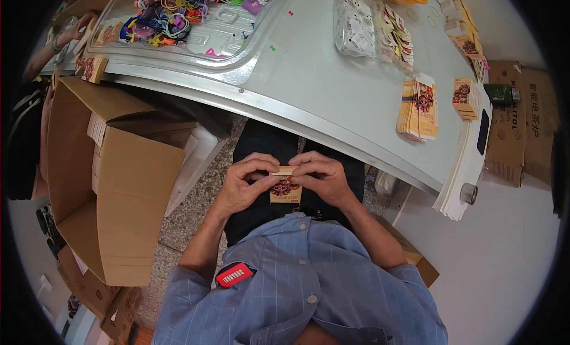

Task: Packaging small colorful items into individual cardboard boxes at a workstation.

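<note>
Left hand (250,177) and right hand (321,177) meet over our lap, thumbs and fingertips clamped on the far end of one small orange printed card (285,193). We have it right in front of our blue checked shirt (285,268), above the dark trousers (261,143). On to the printing: a dark red line and a small mark sit at the card's near end, below a colourful figure, too tiny for us to make out. Its visible long axis runs away from our body, near end pointing back at our shirt; a pale strip crosses the far end between the fingertips, which partly hide it.

More lettering around us! White letters run along a red pack (234,275) tilted in our shirt pocket, and large dark characters stand on a brown carton (537,104) at far right. Up on the pale surface (320,89), we see a card stack (417,110) with the same sort of figure, long axis running away from us, and a smaller stack (466,98) just beside it. Over at left, a clear tray (208,45) carries bright trinkets (178,21).
</note>
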`<action>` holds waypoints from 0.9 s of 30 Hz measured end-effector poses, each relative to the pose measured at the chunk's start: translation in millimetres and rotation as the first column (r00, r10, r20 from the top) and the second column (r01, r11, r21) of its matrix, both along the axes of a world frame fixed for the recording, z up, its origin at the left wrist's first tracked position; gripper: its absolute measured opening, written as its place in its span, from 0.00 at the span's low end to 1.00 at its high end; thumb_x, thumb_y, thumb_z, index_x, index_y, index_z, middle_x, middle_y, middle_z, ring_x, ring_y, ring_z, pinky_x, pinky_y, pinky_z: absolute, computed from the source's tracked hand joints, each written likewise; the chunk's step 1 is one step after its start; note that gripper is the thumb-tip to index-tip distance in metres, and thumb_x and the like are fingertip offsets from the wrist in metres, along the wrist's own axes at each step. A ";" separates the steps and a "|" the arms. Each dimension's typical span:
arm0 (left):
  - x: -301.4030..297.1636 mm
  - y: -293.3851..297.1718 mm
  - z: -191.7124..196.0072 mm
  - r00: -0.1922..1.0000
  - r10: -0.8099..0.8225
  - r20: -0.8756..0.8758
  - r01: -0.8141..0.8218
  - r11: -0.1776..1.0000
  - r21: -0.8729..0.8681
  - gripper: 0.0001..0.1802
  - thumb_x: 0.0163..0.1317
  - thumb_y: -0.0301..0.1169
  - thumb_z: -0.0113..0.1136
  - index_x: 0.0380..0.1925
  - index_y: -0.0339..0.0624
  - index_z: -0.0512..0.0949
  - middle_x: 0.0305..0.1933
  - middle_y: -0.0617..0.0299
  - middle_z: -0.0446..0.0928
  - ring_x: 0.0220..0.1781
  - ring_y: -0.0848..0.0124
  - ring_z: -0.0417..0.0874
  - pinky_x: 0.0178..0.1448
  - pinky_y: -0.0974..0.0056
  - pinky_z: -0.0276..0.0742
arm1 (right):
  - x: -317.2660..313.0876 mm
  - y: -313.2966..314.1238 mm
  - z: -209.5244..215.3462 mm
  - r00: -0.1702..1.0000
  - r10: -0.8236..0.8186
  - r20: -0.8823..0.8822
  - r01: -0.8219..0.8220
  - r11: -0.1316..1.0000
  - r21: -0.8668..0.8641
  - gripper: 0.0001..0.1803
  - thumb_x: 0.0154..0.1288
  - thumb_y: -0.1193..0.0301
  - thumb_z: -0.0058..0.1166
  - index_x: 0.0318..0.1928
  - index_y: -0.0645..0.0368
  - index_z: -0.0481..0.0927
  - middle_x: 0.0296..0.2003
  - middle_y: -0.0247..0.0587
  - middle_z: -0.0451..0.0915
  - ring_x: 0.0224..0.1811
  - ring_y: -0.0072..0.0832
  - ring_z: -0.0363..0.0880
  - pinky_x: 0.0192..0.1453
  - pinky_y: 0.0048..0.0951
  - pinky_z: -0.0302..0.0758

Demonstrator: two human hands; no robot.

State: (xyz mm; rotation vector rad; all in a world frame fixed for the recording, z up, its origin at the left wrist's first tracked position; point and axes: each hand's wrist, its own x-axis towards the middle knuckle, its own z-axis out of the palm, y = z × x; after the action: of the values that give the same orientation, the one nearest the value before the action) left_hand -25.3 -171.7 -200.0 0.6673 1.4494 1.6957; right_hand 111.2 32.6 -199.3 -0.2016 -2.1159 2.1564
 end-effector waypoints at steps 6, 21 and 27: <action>-3.5 4.5 23.2 0.997 0.034 0.074 -0.017 0.975 -0.223 0.09 0.65 0.22 0.67 0.45 0.32 0.84 0.45 0.58 0.82 0.40 0.77 0.82 0.45 0.74 0.79 | -5.3 -9.3 20.5 0.971 -0.054 0.235 0.105 0.973 -0.207 0.09 0.66 0.79 0.64 0.46 0.65 0.86 0.45 0.39 0.82 0.42 0.17 0.80 0.45 0.19 0.76; -9.0 -7.4 14.3 0.993 -0.118 0.030 0.122 0.965 -0.232 0.07 0.65 0.22 0.67 0.42 0.35 0.86 0.49 0.54 0.85 0.41 0.77 0.82 0.42 0.73 0.78 | -2.5 -6.2 24.2 0.998 0.038 0.049 -0.045 0.989 0.137 0.11 0.65 0.77 0.64 0.48 0.62 0.87 0.44 0.42 0.84 0.45 0.27 0.82 0.49 0.26 0.78; 7.3 -15.6 19.0 0.998 -0.004 -0.069 -0.011 0.974 -0.224 0.06 0.61 0.19 0.68 0.39 0.34 0.87 0.48 0.52 0.85 0.39 0.75 0.83 0.41 0.72 0.79 | -12.2 -2.8 56.4 0.953 0.117 0.281 -0.168 0.972 0.165 0.16 0.61 0.77 0.68 0.51 0.60 0.86 0.44 0.40 0.85 0.46 0.30 0.83 0.50 0.29 0.79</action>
State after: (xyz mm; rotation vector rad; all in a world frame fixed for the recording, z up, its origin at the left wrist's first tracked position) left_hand -18.0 -187.3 -181.0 0.6034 1.6622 1.4944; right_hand 99.0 29.8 -142.8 -0.3518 -2.5429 2.0896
